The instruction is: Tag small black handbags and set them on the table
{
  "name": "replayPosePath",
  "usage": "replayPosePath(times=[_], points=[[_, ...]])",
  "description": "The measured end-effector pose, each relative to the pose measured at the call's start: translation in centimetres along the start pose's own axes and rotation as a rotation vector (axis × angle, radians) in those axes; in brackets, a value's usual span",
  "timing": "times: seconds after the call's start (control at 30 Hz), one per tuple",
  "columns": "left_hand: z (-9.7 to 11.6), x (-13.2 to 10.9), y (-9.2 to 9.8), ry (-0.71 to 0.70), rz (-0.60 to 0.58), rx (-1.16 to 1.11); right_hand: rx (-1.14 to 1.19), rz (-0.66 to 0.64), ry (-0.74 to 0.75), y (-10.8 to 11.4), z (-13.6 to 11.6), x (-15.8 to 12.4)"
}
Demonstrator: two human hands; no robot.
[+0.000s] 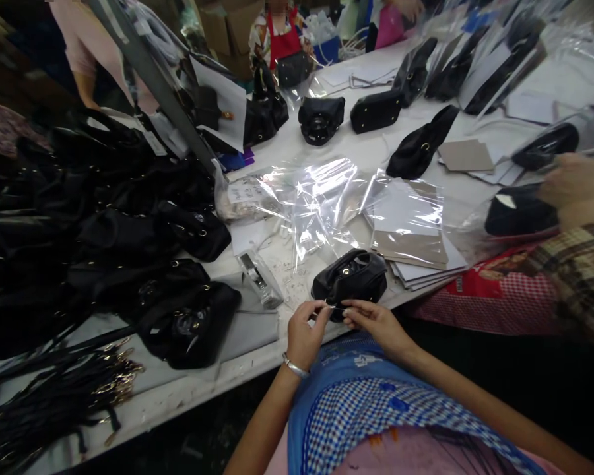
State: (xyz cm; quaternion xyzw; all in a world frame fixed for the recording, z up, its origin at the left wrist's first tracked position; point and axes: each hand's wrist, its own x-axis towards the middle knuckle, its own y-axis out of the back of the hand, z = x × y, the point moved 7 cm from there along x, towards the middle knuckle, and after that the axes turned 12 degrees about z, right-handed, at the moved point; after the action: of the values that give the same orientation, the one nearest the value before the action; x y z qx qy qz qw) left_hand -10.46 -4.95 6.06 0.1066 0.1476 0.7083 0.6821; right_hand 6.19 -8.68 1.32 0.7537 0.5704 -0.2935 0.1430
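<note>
A small black handbag (pixel 351 276) rests near the table's front edge, just beyond my two hands. My left hand (pixel 307 330), with a bracelet at the wrist, pinches one end of a thin pale string (pixel 334 307). The fingers of my right hand (pixel 376 322) are pressed together at the other end of this string. Both hands are close together in front of the bag. What the string is attached to, if anything, is too small to tell.
Many black bags (pixel 119 231) are piled left, with straps and gold clasps (pixel 116 376) below. Clear plastic bags (pixel 327 198) lie mid-table beside cardboard sheets (pixel 408 244). A metal tool or dispenser (pixel 260 278) is left of the handbag. A person's hand (pixel 579 188) is at right.
</note>
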Motion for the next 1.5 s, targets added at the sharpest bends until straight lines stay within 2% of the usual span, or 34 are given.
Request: replayPosePath(times=[0.13, 0.23, 0.57, 0.83, 1.17, 1.5], points=[[0.3, -0.6, -1.0, 0.012, -0.046, -0.055, 0.101, -0.026, -0.145, 0.0, 1.1, -0.4], [0.2, -0.9, -1.5, 0.03, -0.075, -0.062, 0.147, -0.049, -0.171, 0.0, 1.4, -0.5], [-0.5, -1.0, -2.2, 0.081, -0.073, 0.001, -0.093, 0.046, 0.096, 0.6, -0.3, -0.1], [-1.5, -1.0, -2.3, 0.125, -0.056, -0.046, -0.133, 0.073, 0.152, 0.4, -0.7, -0.1], [-2.0, -1.1, -2.3, 0.283, -0.039, -0.152, -0.183, 0.086, 0.222, 0.0, -1.1, 0.0], [-2.2, -0.9, -2.2, 0.313, -0.025, -0.18, -0.201, 0.098, 0.239, -0.2, -1.0, 0.3]])
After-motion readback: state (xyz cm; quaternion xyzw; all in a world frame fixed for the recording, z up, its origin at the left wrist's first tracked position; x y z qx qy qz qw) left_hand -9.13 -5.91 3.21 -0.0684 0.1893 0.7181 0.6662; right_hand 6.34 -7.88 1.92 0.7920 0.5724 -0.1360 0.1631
